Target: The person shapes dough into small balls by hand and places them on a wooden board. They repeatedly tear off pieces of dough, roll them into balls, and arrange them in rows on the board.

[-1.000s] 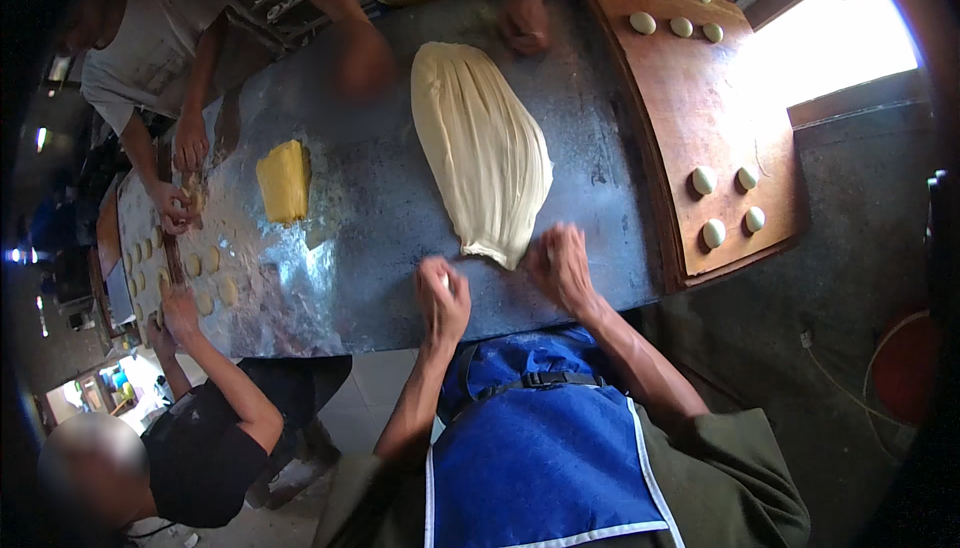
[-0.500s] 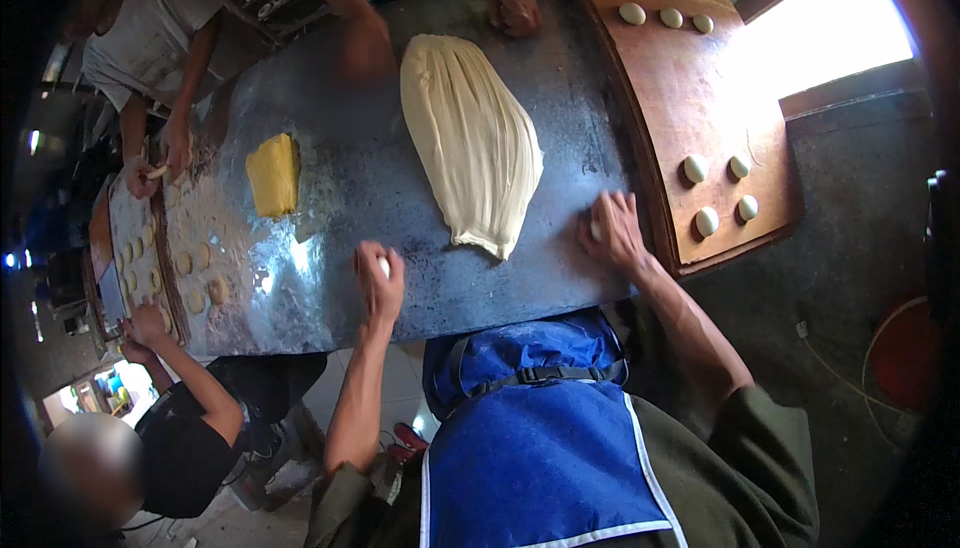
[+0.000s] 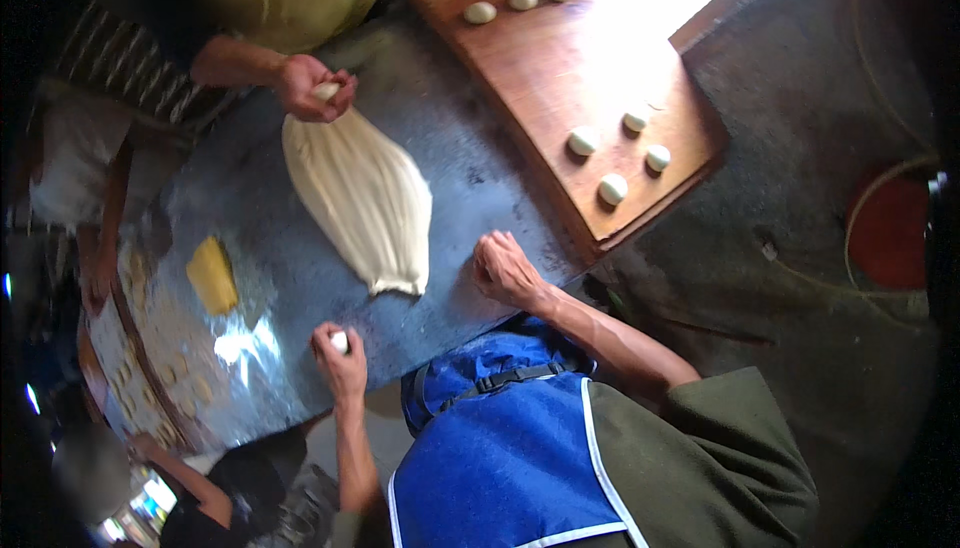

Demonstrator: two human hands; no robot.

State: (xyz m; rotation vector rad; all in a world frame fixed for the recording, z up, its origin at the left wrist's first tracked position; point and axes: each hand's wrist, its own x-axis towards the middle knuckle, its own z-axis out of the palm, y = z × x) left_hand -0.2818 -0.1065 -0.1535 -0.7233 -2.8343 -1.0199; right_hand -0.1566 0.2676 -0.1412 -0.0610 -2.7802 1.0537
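My left hand (image 3: 342, 363) is closed round a small dough ball (image 3: 340, 342), whose pale top shows between thumb and fingers, at the table's near edge. My right hand (image 3: 508, 270) is curled with its fingers down on the tabletop; its palm is hidden now, though a pale bit of dough showed in it earlier. Between and beyond my hands lies a long, folded mass of dough (image 3: 365, 203), its narrow end toward me. Across the table a co-worker's hand (image 3: 312, 88) is held palm up over the far end of that dough, with a dough ball (image 3: 327, 91) in it.
A wooden board (image 3: 540, 78) at the right holds several round dough balls (image 3: 582, 141). On the dark metal table (image 3: 290, 278) a yellow block (image 3: 212, 276) lies to the left. Other people work with small dough pieces at the left end. A red round container (image 3: 890, 238) stands far right.
The whole view has turned and shifted, so the table appears tilted. The far co-worker's hand has come up over the dough, showing a ball. My hands stay curled by the near edge.
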